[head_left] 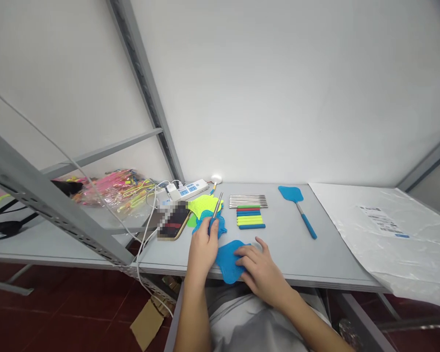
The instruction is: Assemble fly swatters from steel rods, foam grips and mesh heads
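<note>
My left hand (pixel 204 240) is closed around a blue handle (pixel 212 222) with a metal rod (pixel 218 204) slanting up out of it. At the table's front edge, my right hand (pixel 255 264) grips the right side of a blue fly swatter head (pixel 229 261); its index finger sticks out. Behind my left hand lie more swatter heads, a yellow-green one (pixel 206 204) and a blue one (pixel 220 227) partly hidden by that hand. Metal rods (pixel 247 200) lie in a row, with several coloured handles (pixel 250 220) stacked just nearer. An assembled blue fly swatter (pixel 299 208) lies to their right.
On the left are a phone (pixel 173 222), a power strip (pixel 188 190) and a white cable (pixel 146 234). A metal shelf post (pixel 77 215) stands there, with bagged colourful items (pixel 121 190) beyond. White sheeting (pixel 385 234) covers the table's right end and hangs over the edge.
</note>
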Demonstrator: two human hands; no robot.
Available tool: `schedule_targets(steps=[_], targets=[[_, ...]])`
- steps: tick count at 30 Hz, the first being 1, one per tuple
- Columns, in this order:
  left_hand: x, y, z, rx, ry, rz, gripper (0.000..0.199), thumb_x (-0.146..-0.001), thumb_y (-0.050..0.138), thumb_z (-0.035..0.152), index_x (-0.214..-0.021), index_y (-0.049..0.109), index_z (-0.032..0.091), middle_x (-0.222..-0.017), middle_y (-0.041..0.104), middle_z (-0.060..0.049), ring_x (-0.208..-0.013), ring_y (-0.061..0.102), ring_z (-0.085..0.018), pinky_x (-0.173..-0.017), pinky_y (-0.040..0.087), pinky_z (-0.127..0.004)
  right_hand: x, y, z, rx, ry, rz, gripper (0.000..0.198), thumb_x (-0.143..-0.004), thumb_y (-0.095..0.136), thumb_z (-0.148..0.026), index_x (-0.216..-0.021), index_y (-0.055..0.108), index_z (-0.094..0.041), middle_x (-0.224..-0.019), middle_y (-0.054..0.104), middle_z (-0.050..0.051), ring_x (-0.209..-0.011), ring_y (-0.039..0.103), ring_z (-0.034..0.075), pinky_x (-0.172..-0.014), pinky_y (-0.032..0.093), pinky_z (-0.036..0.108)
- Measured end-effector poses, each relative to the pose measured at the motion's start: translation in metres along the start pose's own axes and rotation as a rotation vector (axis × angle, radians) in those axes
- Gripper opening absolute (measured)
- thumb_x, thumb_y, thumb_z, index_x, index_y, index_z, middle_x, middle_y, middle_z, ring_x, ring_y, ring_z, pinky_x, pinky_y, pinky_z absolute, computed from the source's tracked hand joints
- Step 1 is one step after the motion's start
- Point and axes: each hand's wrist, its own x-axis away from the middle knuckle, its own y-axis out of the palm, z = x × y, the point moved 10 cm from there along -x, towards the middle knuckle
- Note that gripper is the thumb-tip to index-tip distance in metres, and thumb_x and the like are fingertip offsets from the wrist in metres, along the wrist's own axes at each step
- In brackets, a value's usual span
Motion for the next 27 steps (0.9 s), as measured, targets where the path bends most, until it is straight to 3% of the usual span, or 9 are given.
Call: schedule_targets(steps=[4, 8, 10, 12, 16, 23, 27], targets=[[-0.003, 0.001, 0.000, -0.002, 0.021, -0.027, 0.019, -0.090, 0.059, 0.040, -0.096, 0.069, 0.025, -0.078, 0.067, -0.004, -0.070, 0.056, -0.022, -0.065, 0.037, -0.025, 0.017, -0.069, 0.038, -0.389, 0.265, 0.576, 0.004, -0.079, 0.072, -0.028, -0.078, 0.070, -0.025, -0.080, 0.065, 0.002, -0.079, 0.058, 0.021, -0.082, 0.046, 0.040], [0.003, 0.035, 0.011, 0.055, 0.054, -0.218, 0.027, -0.092, 0.055, 0.043, -0.097, 0.070, 0.022, -0.089, 0.070, -0.005, -0.083, 0.060, -0.022, -0.075, 0.042, -0.027, 0.037, -0.126, 0.071, -0.532, 0.420, 0.913, 0.024, -0.091, 0.057, -0.043, -0.104, 0.061, -0.023, -0.089, 0.063, 0.003, -0.072, 0.057, 0.016, -0.062, 0.045, 0.028], [0.014, 0.066, 0.019, 0.086, 0.066, -0.381, 0.028, -0.091, 0.057, 0.044, -0.093, 0.072, 0.021, -0.088, 0.071, -0.005, -0.083, 0.062, -0.022, -0.075, 0.044, -0.027, 0.040, -0.145, 0.083, -0.627, 0.462, 0.971, 0.030, -0.089, 0.059, -0.045, -0.109, 0.056, -0.023, -0.085, 0.062, 0.001, -0.062, 0.054, 0.011, -0.055, 0.042, 0.024], [0.027, 0.096, 0.023, 0.105, 0.072, -0.527, 0.029, -0.090, 0.057, 0.044, -0.091, 0.073, 0.020, -0.088, 0.072, -0.003, -0.084, 0.063, -0.021, -0.076, 0.045, -0.027, 0.040, -0.155, 0.093, -0.699, 0.493, 0.983, 0.027, -0.085, 0.064, -0.044, -0.098, 0.055, -0.022, -0.069, 0.055, -0.004, -0.050, 0.045, 0.008, -0.047, 0.037, 0.021], [0.041, 0.132, 0.022, 0.101, 0.063, -0.648, 0.032, -0.093, 0.053, 0.045, -0.093, 0.072, 0.019, -0.092, 0.073, -0.002, -0.088, 0.063, -0.021, -0.079, 0.045, -0.028, 0.042, -0.158, 0.105, -0.751, 0.511, 0.993, 0.025, -0.083, 0.064, -0.042, -0.081, 0.049, -0.022, -0.059, 0.047, -0.008, -0.043, 0.041, 0.008, -0.038, 0.032, 0.021], [0.040, 0.141, 0.012, 0.060, 0.047, -0.689, 0.035, -0.094, 0.050, 0.047, -0.095, 0.071, 0.019, -0.098, 0.072, -0.003, -0.093, 0.061, -0.022, -0.084, 0.044, -0.030, 0.053, -0.163, 0.105, -0.624, 0.444, 1.097, 0.018, -0.088, 0.060, -0.037, -0.096, 0.048, -0.026, -0.079, 0.059, -0.005, -0.056, 0.054, 0.010, -0.045, 0.043, 0.023], [0.043, 0.142, 0.013, 0.041, 0.052, -0.714, 0.036, -0.094, 0.050, 0.048, -0.095, 0.071, 0.019, -0.096, 0.073, -0.002, -0.092, 0.062, -0.022, -0.083, 0.044, -0.029, 0.053, -0.162, 0.102, -0.572, 0.420, 1.090, 0.015, -0.090, 0.056, -0.037, -0.097, 0.050, -0.025, -0.077, 0.059, -0.004, -0.057, 0.055, 0.012, -0.044, 0.044, 0.024]])
